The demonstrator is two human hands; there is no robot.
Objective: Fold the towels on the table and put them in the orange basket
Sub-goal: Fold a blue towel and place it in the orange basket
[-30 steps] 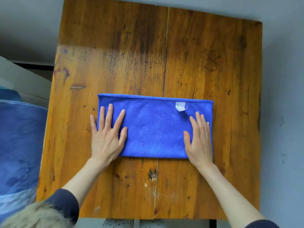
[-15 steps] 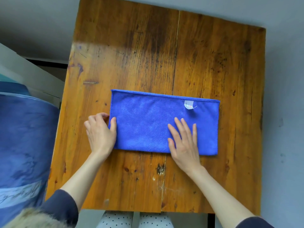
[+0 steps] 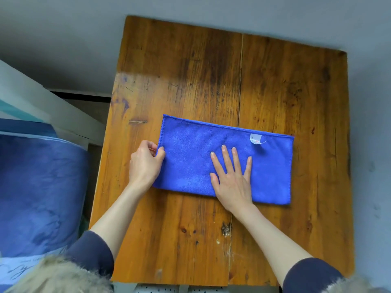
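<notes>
The blue towel, folded into a long strip, lies on the wooden bench. The left hand pinches its left edge; the right hand presses flat, fingers spread, on its middle.

Wooden table: bare boards are seen beyond the blue towel, to its right, and on the near side between the two forearms. The towel's middle is covered by the flat right hand; its left edge is pinched by the left hand. Left of the table, passage is blocked by a white frame and blue bedding.
</notes>
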